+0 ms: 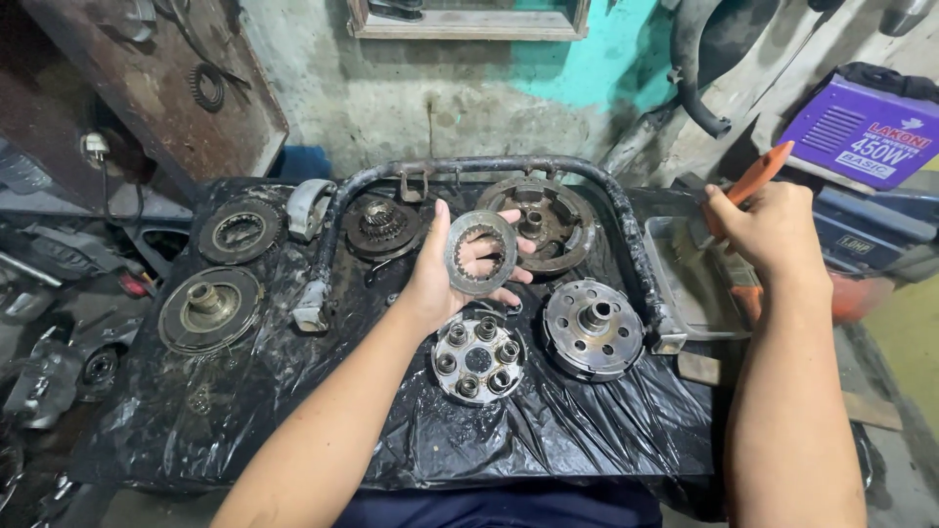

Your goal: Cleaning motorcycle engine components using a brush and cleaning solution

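Both bare forearms reach forward from the bottom of the frame. The left hand (458,266), palm up, has its fingers curled in a pinching grip. The right hand (766,232), raised and set well apart to the right, is closed in a fist-like grasp.

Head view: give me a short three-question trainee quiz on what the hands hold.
1. True or false: the left hand holds a toothed ring plate.
2. The right hand grips a tool with a handle of which colour? A blue, B orange, C green.
3. What covers the work surface under the parts?

Key: 1 true. 2 B. 3 a black plastic sheet.
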